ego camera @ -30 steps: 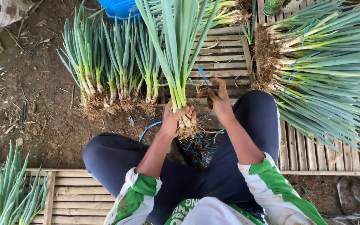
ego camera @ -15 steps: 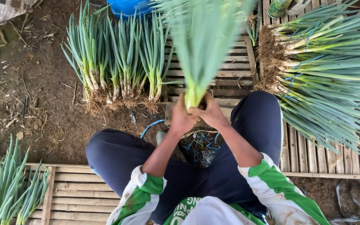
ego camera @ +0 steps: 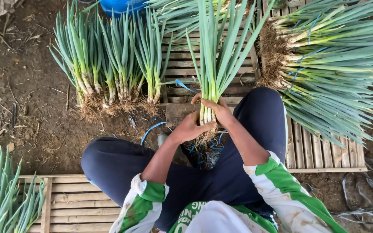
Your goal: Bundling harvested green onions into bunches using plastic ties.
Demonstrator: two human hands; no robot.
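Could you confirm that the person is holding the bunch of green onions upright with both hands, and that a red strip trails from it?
Not quite: the strip is blue, not red, as the head view shows. The rest holds: the left hand and right hand both grip the bunch of green onions near its base, leaves pointing up.

Bare dirt floor [ego camera: 26, 108] strewn with dry scraps, slatted wooden pallets [ego camera: 78, 200] laid across it, under flat daylight.

Beyond your grip, a wooden slatted pallet [ego camera: 238, 77] lies on the dirt ground [ego camera: 26, 112]; tied scallion bundles [ego camera: 333, 73] rest on it rightward, loose scallion clumps [ego camera: 109, 73] on dirt leftward.
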